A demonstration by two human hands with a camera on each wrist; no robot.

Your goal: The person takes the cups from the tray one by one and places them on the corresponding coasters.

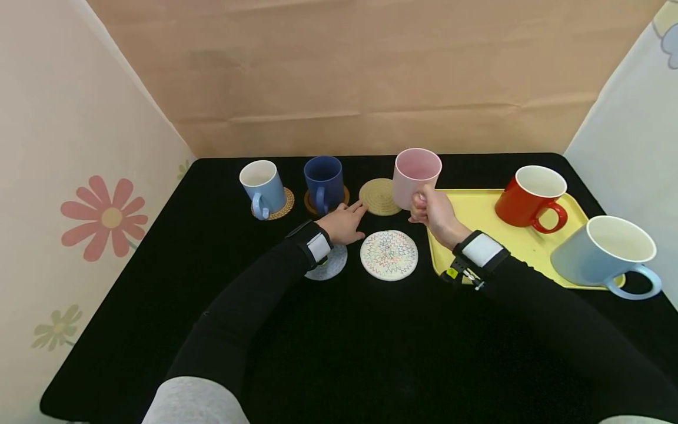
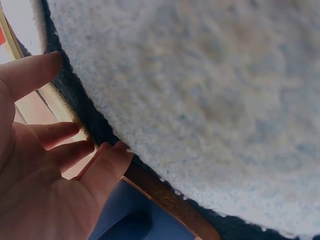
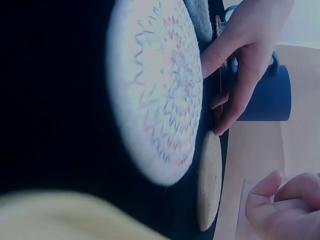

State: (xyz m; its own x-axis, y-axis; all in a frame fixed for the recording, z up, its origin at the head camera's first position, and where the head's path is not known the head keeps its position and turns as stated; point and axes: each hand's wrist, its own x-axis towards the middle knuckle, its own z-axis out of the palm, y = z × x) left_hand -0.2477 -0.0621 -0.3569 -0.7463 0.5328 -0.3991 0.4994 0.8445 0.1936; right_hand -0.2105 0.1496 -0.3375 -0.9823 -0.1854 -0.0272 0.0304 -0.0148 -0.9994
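Observation:
My right hand [image 1: 436, 217] grips the pink mug [image 1: 415, 176] by its handle, which the fingers hide. The mug is upright beside the right edge of a round straw-coloured coaster [image 1: 378, 198]; whether it is lifted clear of the table is hard to tell. Relaxed fingers of my left hand [image 1: 343, 225] reach to that coaster's left edge, and in the right wrist view a fingertip meets the coaster [image 3: 211, 180]. Below the left hand lies a grey-blue coaster [image 1: 329, 264], partly covered by the wrist. A white coaster with coloured zigzag stitching [image 1: 389, 255] lies between the hands.
At the back left, a light blue mug [image 1: 267, 188] and a dark blue mug [image 1: 324, 182] stand on brown coasters. On the right, a yellow tray [image 1: 477, 206] bears a red mug [image 1: 516, 203] and another light blue mug [image 1: 582, 256]. Walls border the black table [image 1: 371, 341].

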